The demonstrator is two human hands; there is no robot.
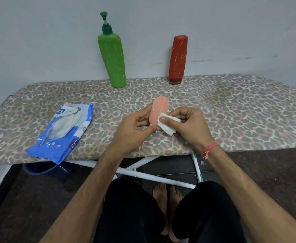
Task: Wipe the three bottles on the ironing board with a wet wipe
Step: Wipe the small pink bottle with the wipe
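Two hands above the ironing board [213, 102]. Left hand [131, 130] wrapped around small pink bottle [158, 111], held up. Right hand [189, 125] pinching folded white wet wipe [168, 125], pressed on bottle's side. Green pump bottle [113, 57] and red bottle [178, 60] upright beyond both hands. Blue wipes pack [63, 132] left of left hand.

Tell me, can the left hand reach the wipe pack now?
Probably not yet: the left hand grips the pink bottle. The wipe pack lies uncovered on its side of the ironing board.
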